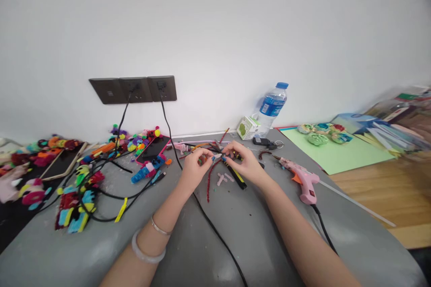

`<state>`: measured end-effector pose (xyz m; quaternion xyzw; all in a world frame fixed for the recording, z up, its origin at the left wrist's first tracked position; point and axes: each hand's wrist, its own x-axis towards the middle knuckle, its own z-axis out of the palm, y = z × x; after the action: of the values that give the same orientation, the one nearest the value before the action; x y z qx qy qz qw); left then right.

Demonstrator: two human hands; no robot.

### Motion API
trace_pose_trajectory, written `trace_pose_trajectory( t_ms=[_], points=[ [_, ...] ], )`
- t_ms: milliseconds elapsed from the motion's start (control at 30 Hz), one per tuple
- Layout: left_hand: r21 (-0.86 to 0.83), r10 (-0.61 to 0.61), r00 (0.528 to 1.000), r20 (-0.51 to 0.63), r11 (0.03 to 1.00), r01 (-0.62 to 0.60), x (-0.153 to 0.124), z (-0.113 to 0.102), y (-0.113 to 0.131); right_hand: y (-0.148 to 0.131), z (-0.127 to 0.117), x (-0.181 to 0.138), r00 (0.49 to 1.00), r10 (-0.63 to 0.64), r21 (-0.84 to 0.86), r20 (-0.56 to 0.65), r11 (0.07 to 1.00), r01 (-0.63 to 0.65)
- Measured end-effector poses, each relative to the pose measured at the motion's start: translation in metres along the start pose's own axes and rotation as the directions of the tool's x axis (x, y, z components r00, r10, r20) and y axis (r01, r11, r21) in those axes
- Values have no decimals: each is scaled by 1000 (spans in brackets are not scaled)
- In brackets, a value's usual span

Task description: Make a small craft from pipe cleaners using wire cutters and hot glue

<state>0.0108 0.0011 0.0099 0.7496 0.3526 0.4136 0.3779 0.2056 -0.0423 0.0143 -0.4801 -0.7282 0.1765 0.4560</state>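
My left hand (197, 163) and my right hand (244, 161) meet over the middle of the grey table, fingertips pinched close together. Between them is a small pale piece (218, 156), too small to name, gripped by the left fingertips. What the right fingertips pinch is hard to make out. Below the hands lie a dark red pipe cleaner (208, 186), pale pink short pieces (221, 179) and a black-and-yellow tool (239, 180), partly covered by the right hand. More pipe cleaners lie behind the fingers.
At right rests a pink glue gun (305, 181), its cord trailing off. Behind stand a water bottle (272, 106) and a small box (248, 128), near keys (278, 144). Fuzzy colourful figures (79, 202), a phone (154, 149) and black cables (205, 217) spread leftward. Green paper (350, 157) holds paper-like flowers.
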Motion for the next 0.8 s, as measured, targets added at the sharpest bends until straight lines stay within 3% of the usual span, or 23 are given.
trace_pose_trajectory(
  t_ms=[167,467,800],
  points=[
    [24,13,1000,-11,1000,-13,0,0,-1,5,1,0,999,24,-55,-36,998,-26],
    [35,11,1000,-21,999,-11,0,-1,-1,28,-6,-4,942,237,-199,-239,937,-286],
    [28,2,1000,-25,1000,-2,0,-1,0,35,-8,-4,924,284,-207,-255,918,-339]
  ],
)
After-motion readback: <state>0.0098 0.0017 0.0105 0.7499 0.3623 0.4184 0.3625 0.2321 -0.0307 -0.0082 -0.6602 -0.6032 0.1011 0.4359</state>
